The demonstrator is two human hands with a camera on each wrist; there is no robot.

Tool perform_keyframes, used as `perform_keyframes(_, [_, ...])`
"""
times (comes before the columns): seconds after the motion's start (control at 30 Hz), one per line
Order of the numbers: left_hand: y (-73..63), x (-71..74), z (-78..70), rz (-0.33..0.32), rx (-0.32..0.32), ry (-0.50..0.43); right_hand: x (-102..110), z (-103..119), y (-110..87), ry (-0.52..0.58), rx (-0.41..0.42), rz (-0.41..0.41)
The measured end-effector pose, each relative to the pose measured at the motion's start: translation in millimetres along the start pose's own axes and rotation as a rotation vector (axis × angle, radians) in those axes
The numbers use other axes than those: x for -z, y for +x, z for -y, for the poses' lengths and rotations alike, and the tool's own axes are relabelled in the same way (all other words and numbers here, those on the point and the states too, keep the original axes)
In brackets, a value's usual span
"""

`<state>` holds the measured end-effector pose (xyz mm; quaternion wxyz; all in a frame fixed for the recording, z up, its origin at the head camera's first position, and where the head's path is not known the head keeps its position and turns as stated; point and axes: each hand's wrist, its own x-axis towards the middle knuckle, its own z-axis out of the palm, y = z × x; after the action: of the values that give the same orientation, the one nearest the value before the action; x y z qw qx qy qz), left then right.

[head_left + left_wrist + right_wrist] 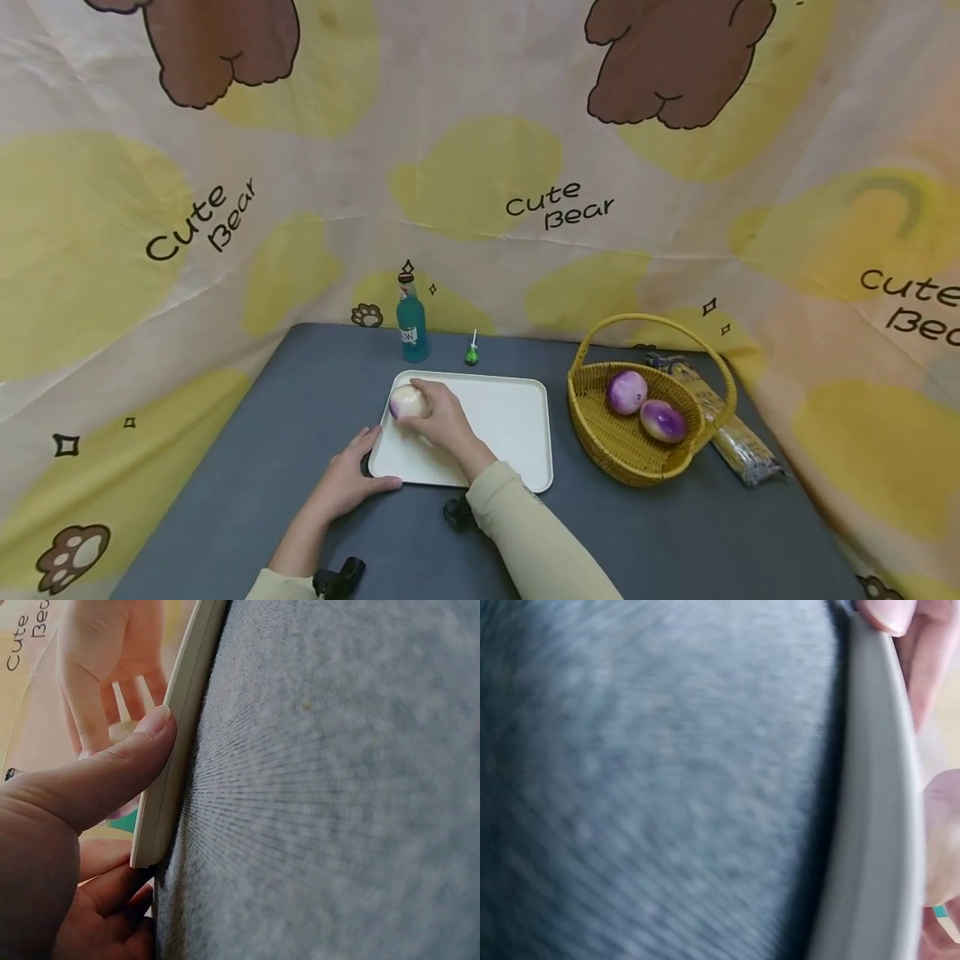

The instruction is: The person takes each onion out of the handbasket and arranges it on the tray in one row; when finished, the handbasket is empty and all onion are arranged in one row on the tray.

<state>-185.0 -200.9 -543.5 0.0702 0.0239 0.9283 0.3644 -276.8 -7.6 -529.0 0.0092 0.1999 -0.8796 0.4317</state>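
Loosening too early could have set the nearly round onion (407,403) rolling over the low edge of the white tray (502,417); the right hand (446,418) had its grip closed about the onion, at the tray's far-left corner, contact beneath unclear; the left hand (351,477), spread against the near-left corner, could have shifted the tray by pushing; the onion's purple patch faced left, its long axis indistinct.

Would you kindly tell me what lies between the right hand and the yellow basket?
The head view shows the bare right side of the white tray, then a bare strip of the grey table, between the right hand and the yellow basket.
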Motion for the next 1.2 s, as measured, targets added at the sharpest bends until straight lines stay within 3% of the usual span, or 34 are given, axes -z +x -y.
perform_keyframes(0.47, [2.7, 0.0, -0.3, 0.035, 0.015, 0.001, 0, 10, -3.0, -0.024, -0.078, 0.004])
perform_keyframes(0.8, [1.9, 2.7, -2.7, 0.031, 0.018, 0.01, 35, 34, -10.4, 0.051, -0.031, -0.048])
perform_keyframes(1.2, [2.6, 0.5, -0.2, 0.019, 0.034, 0.008, 77, 45, -25.1, 0.129, 0.066, -0.126])
